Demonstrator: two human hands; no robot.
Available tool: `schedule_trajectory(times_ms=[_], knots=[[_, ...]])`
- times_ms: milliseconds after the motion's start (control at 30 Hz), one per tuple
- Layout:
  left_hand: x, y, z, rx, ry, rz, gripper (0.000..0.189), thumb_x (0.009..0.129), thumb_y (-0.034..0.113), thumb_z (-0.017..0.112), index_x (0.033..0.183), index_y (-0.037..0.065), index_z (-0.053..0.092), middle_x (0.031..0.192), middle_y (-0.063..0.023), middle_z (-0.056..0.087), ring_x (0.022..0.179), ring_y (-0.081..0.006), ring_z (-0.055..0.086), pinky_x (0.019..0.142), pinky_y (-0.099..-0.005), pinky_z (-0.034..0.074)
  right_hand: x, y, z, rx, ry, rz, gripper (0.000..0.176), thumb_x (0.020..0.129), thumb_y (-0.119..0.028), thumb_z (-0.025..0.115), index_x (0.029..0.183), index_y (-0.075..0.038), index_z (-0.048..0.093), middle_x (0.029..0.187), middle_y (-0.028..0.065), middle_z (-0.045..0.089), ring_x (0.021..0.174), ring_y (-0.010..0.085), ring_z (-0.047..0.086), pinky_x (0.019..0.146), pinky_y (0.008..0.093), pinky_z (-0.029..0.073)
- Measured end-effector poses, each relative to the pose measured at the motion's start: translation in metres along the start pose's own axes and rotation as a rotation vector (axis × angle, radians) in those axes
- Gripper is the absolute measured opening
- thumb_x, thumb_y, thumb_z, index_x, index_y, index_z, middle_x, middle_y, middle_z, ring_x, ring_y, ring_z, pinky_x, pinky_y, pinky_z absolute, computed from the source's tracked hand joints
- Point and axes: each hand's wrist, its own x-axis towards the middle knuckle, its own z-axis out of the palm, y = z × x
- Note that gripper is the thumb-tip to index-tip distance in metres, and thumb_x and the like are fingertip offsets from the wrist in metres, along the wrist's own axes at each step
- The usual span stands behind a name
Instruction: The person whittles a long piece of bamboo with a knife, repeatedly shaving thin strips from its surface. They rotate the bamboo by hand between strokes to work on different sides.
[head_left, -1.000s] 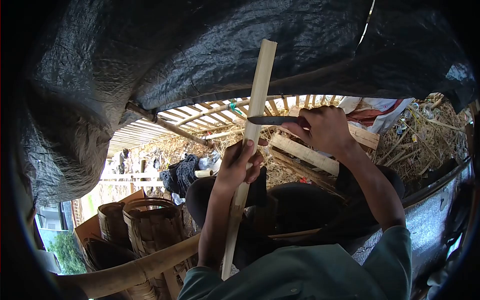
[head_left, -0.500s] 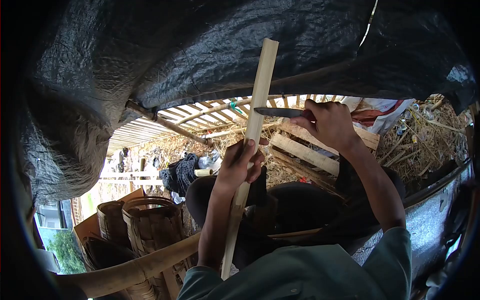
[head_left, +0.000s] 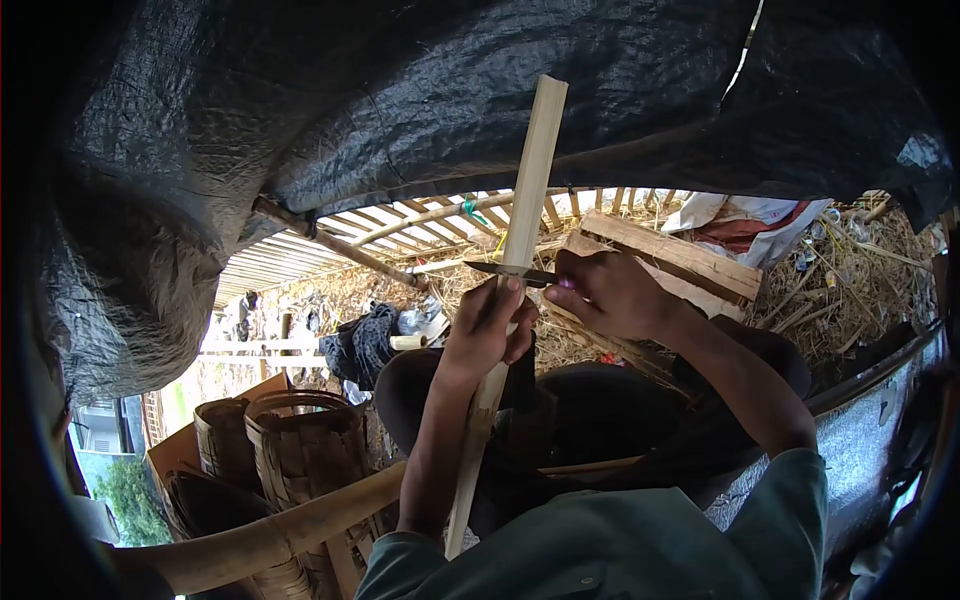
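Observation:
A long, pale bamboo strip (head_left: 533, 180) slants upright in front of me, its lower end running down along my left forearm. My left hand (head_left: 484, 328) is closed around the strip near its middle, thumb on the face toward me. In my right hand (head_left: 605, 290) is the handle of a knife (head_left: 508, 270), mostly covered by the fingers. The dark blade lies across the strip just above my left thumb, its tip reaching past the strip's left edge.
Woven bamboo baskets (head_left: 305, 430) stand at lower left behind a thick bamboo pole (head_left: 290, 530). Wooden planks (head_left: 680, 250) lie on straw ahead at right, near a white and red sack (head_left: 745, 225). A black tarp (head_left: 420, 110) hangs overhead.
The knife has come down the strip and further left across it, from well above my left hand to beside its thumb. The strip's top has shifted slightly right.

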Motion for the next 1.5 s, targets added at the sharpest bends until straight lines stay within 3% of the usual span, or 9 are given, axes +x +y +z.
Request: schedule_trajectory(times_ms=[133, 233, 433, 533, 733, 833, 933, 1333, 1500], knots=[[0.0, -0.004, 0.001, 0.042, 0.018, 0.011, 0.022, 0.1, 0.022, 0.042, 0.087, 0.004, 0.045, 0.065, -0.0051, 0.051, 0.039, -0.0081, 0.041, 0.035, -0.022, 0.031, 0.001, -0.003, 0.01, 0.044, -0.017, 0.01, 0.041, 0.093, -0.042, 0.049, 0.087, -0.003, 0.058, 0.061, 0.0155, 0.061, 0.058, 0.033, 0.064, 0.054, 0.0423, 0.05], [-0.001, -0.011, -0.001, 0.148, -0.004, 0.072, 0.026, 0.099, 0.028, 0.039, 0.094, 0.005, 0.048, 0.064, -0.0031, 0.046, 0.04, -0.0098, 0.042, 0.036, -0.0223, 0.031, 0.003, -0.003, 0.01, 0.014, 0.01, 0.006, 0.042, 0.093, -0.042, 0.049, 0.082, -0.003, 0.06, 0.059, 0.0139, 0.061, 0.056, 0.032, 0.064, 0.053, 0.0414, 0.05], [-0.002, -0.011, 0.004, 0.083, -0.046, 0.087, 0.022, 0.099, 0.024, 0.04, 0.095, 0.004, 0.049, 0.062, -0.0021, 0.044, 0.041, -0.0099, 0.042, 0.036, -0.0222, 0.031, 0.007, -0.01, 0.006, -0.027, 0.047, 0.026, 0.045, 0.091, -0.045, 0.052, 0.075, -0.005, 0.062, 0.052, 0.0109, 0.059, 0.051, 0.0292, 0.063, 0.052, 0.0388, 0.05], [0.0, -0.012, 0.005, 0.063, -0.023, 0.037, 0.013, 0.099, 0.014, 0.039, 0.093, 0.003, 0.044, 0.059, -0.0027, 0.042, 0.039, -0.0095, 0.042, 0.035, -0.0239, 0.032, 0.008, -0.006, 0.01, -0.109, 0.103, -0.021, 0.047, 0.089, -0.048, 0.053, 0.074, -0.005, 0.063, 0.052, 0.0106, 0.059, 0.05, 0.0284, 0.063, 0.051, 0.038, 0.05], [0.001, -0.006, 0.01, 0.14, -0.017, 0.043, 0.017, 0.1, 0.016, 0.038, 0.099, 0.002, 0.047, 0.058, -0.0037, 0.046, 0.037, -0.0107, 0.043, 0.035, -0.0246, 0.033, 0.015, -0.002, -0.003, -0.189, 0.065, -0.011, 0.051, 0.087, -0.053, 0.053, 0.075, -0.006, 0.064, 0.052, 0.0098, 0.06, 0.049, 0.0257, 0.063, 0.049, 0.0361, 0.05], [0.001, -0.012, 0.006, 0.21, -0.066, 0.012, 0.028, 0.099, 0.03, 0.041, 0.104, 0.004, 0.049, 0.066, -0.0044, 0.05, 0.044, -0.0103, 0.047, 0.038, -0.023, 0.036, 0.018, -0.002, -0.006, -0.211, 0.079, -0.001, 0.053, 0.087, -0.055, 0.051, 0.075, -0.006, 0.064, 0.051, 0.01, 0.06, 0.048, 0.0249, 0.063, 0.049, 0.0361, 0.05], [0.001, -0.011, 0.008, 0.16, -0.072, -0.023, 0.028, 0.099, 0.029, 0.039, 0.104, 0.003, 0.048, 0.066, -0.0046, 0.05, 0.044, -0.01, 0.047, 0.04, -0.0235, 0.036, 0.02, 0.004, -0.002, -0.247, 0.082, -0.012, 0.056, 0.087, -0.058, 0.049, 0.076, -0.006, 0.065, 0.05, 0.0101, 0.059, 0.047, 0.025, 0.063, 0.048, 0.0365, 0.05], [0.005, -0.027, 0.014, 0.299, 0.033, 0.217, 0.024, 0.1, 0.024, 0.039, 0.091, 0.002, 0.046, 0.055, -0.0001, 0.04, 0.041, -0.0063, 0.038, 0.037, -0.023, 0.029, 0.02, 0.0, 0.002, -0.375, 0.052, 0.05, 0.059, 0.086, -0.063, 0.046, 0.07, -0.011, 0.069, 0.047, 0.0094, 0.056, 0.042, 0.0244, 0.059, 0.044, 0.0346, 0.047], [0.006, -0.029, 0.013, 0.316, 0.067, 0.226, 0.024, 0.1, 0.023, 0.039, 0.091, 0.001, 0.046, 0.054, 0.0007, 0.04, 0.041, -0.0056, 0.038, 0.037, -0.0227, 0.029, 0.022, 0.001, 0.007, -0.39, 0.064, 0.053, 0.061, 0.086, -0.064, 0.045, 0.067, -0.011, 0.069, 0.047, 0.0096, 0.057, 0.042, 0.0243, 0.059, 0.043, 0.0341, 0.047]])
